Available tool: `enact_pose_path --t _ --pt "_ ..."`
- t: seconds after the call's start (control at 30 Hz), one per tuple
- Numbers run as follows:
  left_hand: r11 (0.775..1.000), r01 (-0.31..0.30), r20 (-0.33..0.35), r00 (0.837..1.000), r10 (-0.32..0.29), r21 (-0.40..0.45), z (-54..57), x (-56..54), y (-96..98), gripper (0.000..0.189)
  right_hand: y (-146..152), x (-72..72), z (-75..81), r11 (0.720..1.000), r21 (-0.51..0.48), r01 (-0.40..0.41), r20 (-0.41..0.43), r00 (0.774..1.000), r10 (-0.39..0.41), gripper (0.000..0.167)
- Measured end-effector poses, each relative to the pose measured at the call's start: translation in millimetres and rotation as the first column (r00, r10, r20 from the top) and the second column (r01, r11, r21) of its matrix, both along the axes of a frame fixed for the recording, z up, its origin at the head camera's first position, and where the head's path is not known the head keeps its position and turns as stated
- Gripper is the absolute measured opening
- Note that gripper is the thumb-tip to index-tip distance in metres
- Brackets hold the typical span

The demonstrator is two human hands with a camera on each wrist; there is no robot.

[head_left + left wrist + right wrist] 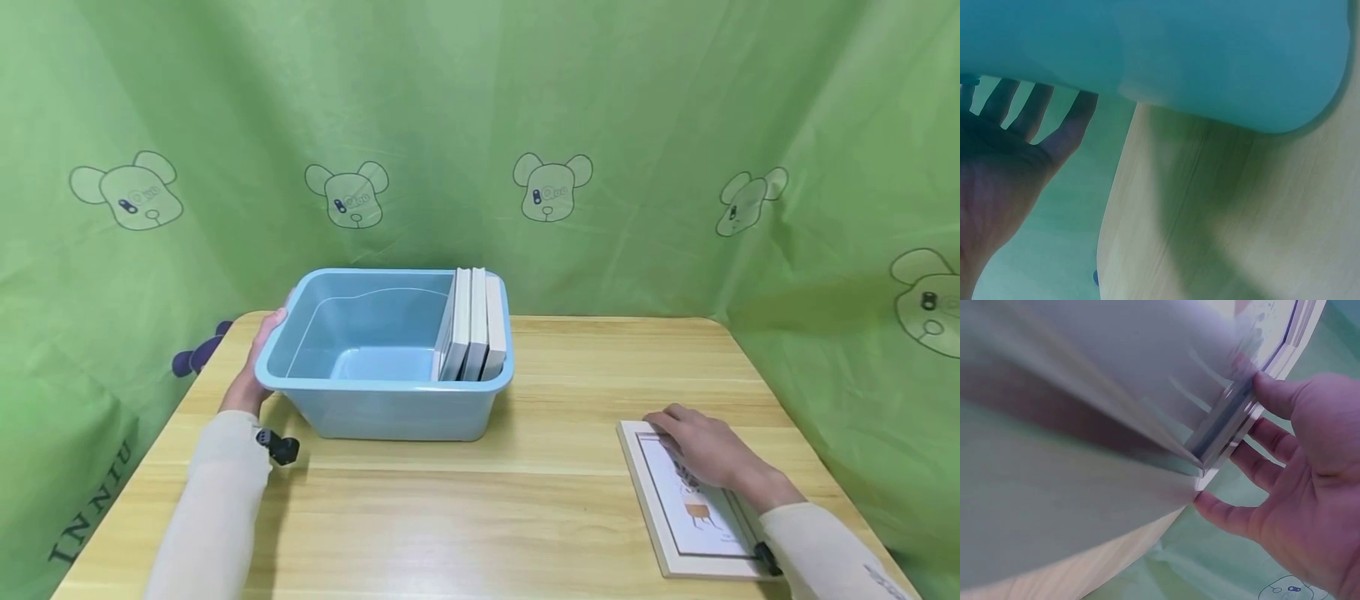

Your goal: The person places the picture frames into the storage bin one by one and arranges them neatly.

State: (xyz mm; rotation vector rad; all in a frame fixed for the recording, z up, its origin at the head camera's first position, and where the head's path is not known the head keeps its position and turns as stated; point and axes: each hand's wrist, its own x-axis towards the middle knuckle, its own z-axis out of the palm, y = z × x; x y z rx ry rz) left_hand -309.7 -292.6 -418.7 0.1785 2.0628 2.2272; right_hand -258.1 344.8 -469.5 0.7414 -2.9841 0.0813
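Note:
A light blue plastic basin stands at the table's back left. My left hand is at its left outer side. In the left wrist view that hand's fingers reach out straight and spread, their tips hidden behind the basin. A white picture frame with a cartoon figure lies face up at the front right. My right hand grips its far edge. Seen from the right wrist, the thumb is on the frame's front face and the other fingers are at its outer edge.
Three white framed panels stand upright side by side against the basin's right wall. The light wooden table lies between basin and picture frame. Behind it hangs a green curtain printed with bear heads.

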Motion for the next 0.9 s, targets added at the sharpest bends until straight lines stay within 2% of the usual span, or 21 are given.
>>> enact_pose_path --t 0.3,0.5,0.9 --pt "1.0 -0.018 -0.005 1.0 0.018 -0.016 0.8 2.4 -3.0 0.062 0.8 -6.0 -2.4 0.998 0.049 0.026 0.023 0.999 -0.027 0.032" --pt "1.0 -0.018 0.002 1.0 0.018 -0.005 -0.3 1.6 -2.4 0.062 -0.3 -5.1 -1.5 0.997 0.068 0.047 0.04 0.998 -0.049 0.032" --pt "1.0 -0.009 0.01 1.0 0.008 0.023 -0.8 2.0 0.2 0.058 1.6 1.2 12.8 0.998 0.048 0.044 0.023 0.999 -0.045 0.035"
